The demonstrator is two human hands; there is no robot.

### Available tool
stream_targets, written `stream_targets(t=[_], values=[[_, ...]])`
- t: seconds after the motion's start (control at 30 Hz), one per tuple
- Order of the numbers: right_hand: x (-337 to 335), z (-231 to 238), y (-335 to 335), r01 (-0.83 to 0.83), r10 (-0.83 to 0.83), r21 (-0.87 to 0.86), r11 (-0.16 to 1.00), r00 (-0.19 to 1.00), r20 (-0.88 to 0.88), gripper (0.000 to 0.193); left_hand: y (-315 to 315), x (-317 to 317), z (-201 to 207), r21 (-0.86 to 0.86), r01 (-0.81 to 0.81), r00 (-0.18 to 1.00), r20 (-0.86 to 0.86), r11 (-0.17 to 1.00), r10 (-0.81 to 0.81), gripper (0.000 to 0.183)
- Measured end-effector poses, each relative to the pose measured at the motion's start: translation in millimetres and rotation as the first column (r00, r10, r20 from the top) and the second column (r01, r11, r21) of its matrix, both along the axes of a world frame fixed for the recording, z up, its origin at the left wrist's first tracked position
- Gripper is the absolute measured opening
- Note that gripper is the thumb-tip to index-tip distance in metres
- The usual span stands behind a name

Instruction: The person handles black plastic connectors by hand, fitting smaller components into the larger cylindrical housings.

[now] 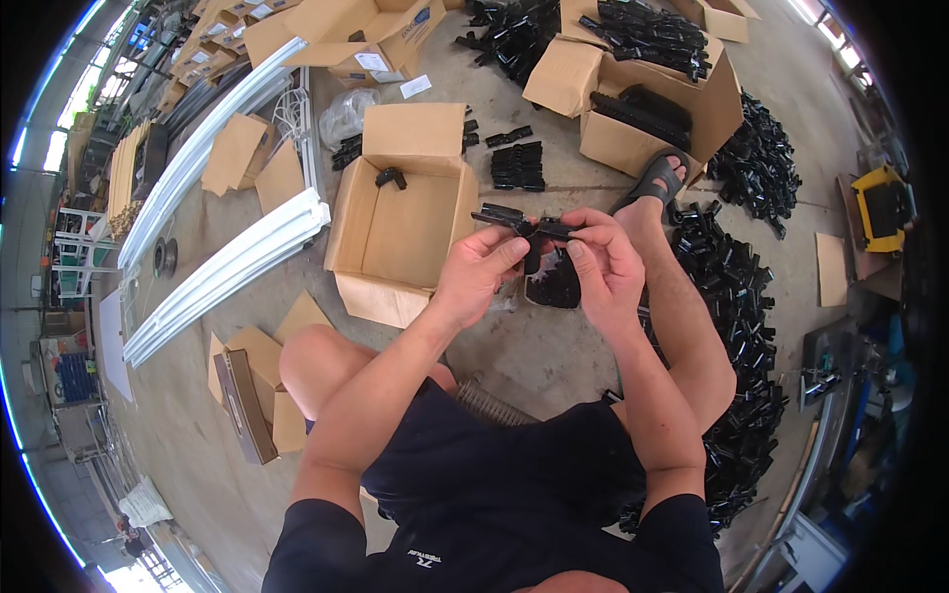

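I have the left hand (476,269) and the right hand (607,265) both pinching a black part (532,247), held up over a tub of small black pieces (554,285); whether it is one piece or two I can't tell. I judge this step to be fitting or adjusting, so the next move calls for steady thumbs and even pressure. Just left stands an open carton (410,242) holding a black fitting (390,178); rightward lies a black heap (736,316).
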State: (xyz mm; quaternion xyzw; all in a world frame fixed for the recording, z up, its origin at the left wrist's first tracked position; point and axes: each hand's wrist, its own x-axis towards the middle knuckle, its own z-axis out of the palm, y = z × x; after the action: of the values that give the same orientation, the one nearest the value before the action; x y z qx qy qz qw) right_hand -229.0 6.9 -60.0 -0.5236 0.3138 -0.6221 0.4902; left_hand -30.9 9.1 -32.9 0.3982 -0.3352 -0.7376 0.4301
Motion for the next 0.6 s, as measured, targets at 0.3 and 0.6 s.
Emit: stream_targets(t=[0.3,0.6], values=[[0,11,5,-0.061,0.062,-0.055,0.997,0.998,0.015,0.011,1,0,1,-0.127,0.004,0.997,0.074,0.992,0.005,0.042],[-9,20,-1,-0.176,0.176,0.310,0.934,0.984,0.027,0.030,4,-7,9,-0.248,-0.030,0.956,0.275,0.968,0.100,0.043]])
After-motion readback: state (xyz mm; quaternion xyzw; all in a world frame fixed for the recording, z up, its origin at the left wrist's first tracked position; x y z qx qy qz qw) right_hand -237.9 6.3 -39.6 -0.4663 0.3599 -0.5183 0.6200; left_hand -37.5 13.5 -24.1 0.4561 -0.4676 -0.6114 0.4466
